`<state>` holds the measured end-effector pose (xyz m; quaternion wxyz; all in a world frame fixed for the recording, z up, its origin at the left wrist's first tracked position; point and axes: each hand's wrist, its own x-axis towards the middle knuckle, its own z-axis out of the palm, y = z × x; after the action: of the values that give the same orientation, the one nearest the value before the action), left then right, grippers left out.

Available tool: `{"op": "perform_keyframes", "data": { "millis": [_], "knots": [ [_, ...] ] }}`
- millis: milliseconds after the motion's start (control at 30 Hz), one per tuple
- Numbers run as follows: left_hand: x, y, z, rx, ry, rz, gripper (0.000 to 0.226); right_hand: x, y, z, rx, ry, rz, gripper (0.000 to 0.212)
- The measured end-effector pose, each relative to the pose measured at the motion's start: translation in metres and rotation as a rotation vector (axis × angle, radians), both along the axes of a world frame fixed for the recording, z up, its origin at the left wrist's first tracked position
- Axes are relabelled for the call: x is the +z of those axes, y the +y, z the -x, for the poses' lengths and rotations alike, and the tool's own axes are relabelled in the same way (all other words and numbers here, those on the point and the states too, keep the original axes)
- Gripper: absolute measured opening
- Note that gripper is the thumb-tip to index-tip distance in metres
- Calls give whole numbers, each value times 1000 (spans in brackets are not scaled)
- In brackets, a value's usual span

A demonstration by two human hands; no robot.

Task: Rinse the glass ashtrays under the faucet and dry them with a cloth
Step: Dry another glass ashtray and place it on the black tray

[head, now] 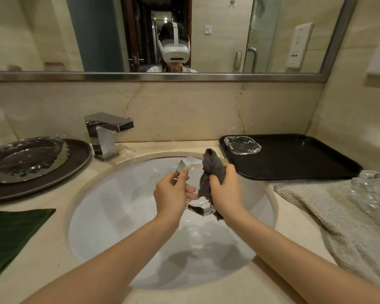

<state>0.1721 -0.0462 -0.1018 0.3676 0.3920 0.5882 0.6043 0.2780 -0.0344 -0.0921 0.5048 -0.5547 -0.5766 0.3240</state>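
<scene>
1. A white sink [110, 216] is set in a beige table; a faucet [106, 134] stands at its far left, with no water visibly running.
2. A black tray [294, 159] at far right holds one clear glass ashtray [241, 145].
3. Over the basin, a second ashtray [192, 170] is held tilted on edge between both hands, clear and faceted.
4. The left hand [171, 194] pinches its left rim.
5. The right hand [226, 187] grips a dark grey cloth [213, 170], pressed against the ashtray's right side.
</scene>
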Motion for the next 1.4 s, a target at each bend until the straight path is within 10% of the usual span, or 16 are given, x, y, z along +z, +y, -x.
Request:
{"op": "perform_keyframes", "data": {
  "millis": [233, 700, 933, 1167, 1400],
  "knots": [
    [2, -1, 3, 45, -65, 62, 24, -21, 3, 14, 85, 180, 342, 22],
    [1, 1, 7, -386, 182, 241, 25, 12, 17, -38, 176, -873, -118, 26],
    [10, 1, 4, -142, 102, 104, 31, 15, 11, -20, 127, -389, -202, 14],
    [11, 1, -3, 89, -53, 11, 30, 2, -18, 17, 13, 358, 132, 24],
    [10, 7, 3, 49, -87, 78, 31, 9, -6, 8, 105, 275, 167, 6]
  ]
}}
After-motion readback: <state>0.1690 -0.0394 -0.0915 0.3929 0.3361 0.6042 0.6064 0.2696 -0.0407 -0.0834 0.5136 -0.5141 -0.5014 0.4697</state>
